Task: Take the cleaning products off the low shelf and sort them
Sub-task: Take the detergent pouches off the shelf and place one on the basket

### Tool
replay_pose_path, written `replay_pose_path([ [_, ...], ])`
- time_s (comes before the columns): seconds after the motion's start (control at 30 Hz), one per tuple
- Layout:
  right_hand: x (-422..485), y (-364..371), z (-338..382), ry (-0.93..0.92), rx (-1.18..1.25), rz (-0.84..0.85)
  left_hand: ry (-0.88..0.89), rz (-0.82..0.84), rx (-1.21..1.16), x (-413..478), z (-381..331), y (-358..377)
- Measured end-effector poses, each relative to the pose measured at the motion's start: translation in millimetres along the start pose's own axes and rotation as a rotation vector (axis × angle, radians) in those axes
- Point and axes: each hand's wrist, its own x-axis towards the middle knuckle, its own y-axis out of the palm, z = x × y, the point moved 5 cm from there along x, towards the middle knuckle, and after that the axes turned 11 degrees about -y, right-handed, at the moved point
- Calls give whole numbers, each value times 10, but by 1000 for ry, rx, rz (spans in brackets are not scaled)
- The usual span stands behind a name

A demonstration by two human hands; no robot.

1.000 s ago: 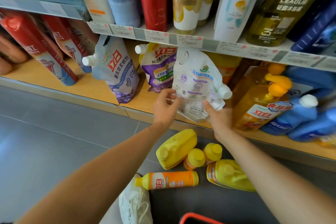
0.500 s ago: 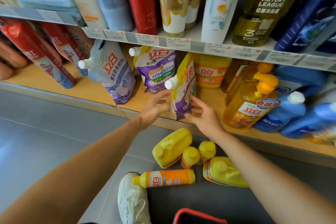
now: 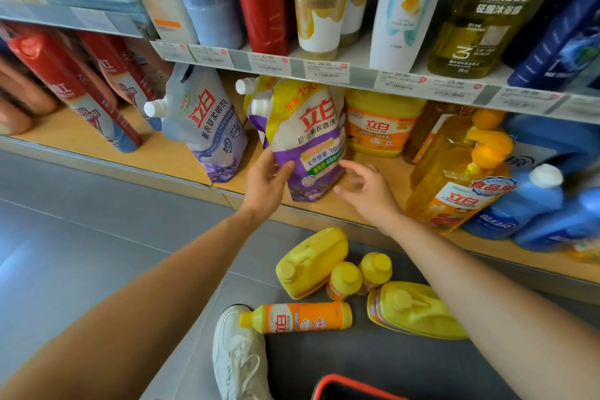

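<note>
head view: left hand point(image 3: 266, 182) pinches the purple pouch point(image 3: 308, 140); right hand point(image 3: 367, 191), fingers released, should cup its sagging base.

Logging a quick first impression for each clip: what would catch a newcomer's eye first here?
A purple and yellow spouted refill pouch is at the middle of the low wooden shelf, the left hand gripping its edge and the right hand spread open beside it. Below, yellow plastic jugs lie clustered on the grey floor near a white sneaker.
</note>
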Motion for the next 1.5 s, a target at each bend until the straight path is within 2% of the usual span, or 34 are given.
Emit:
replay_pose_path([
  [0.1,202,4,-48,74,27,-47,-54,-154,62,175,0,-285],
  [0.27,534,170,-13,153,219,-56,-191,-425,90,258,78,-463],
  [0.3,564,227,-3,174,278,-46,-235,-429,68,233,124,-427],
  [0.4,558,365,-6,203,352,-83,-368,-292,-62,176,303,-235],
  [0.53,406,545,-9,215,448,-158,-371,-343,-198,226,315,-345],
  [0.63,322,726,52,244,489,-207,-389,-564,-257,127,337,-578],
  [0.73,338,887,149,278,512,-235,-382,-860,-126,-32,250,-876],
  [0.8,374,978,211,301,519,-234,-310,-939,-42,-45,123,-1084],
  [0.93,417,1037,266,340,492,-222,-190,-839,-16,62,-184,-1378],
  [1.03,353,959,250,364,488,-161,-162,-828,127,102,-346,-1564],
  [1.13,213,807,319,346,374,-73,-153,-793,233,90,-506,-1688],
  [1.33,-103,450,633,219,106,100,-85,-718,476,-107,-1089,-1873],
  [1.5,-285,179,1243,-25,8,185,-17,-597,734,-571,-1419,-2002],
])
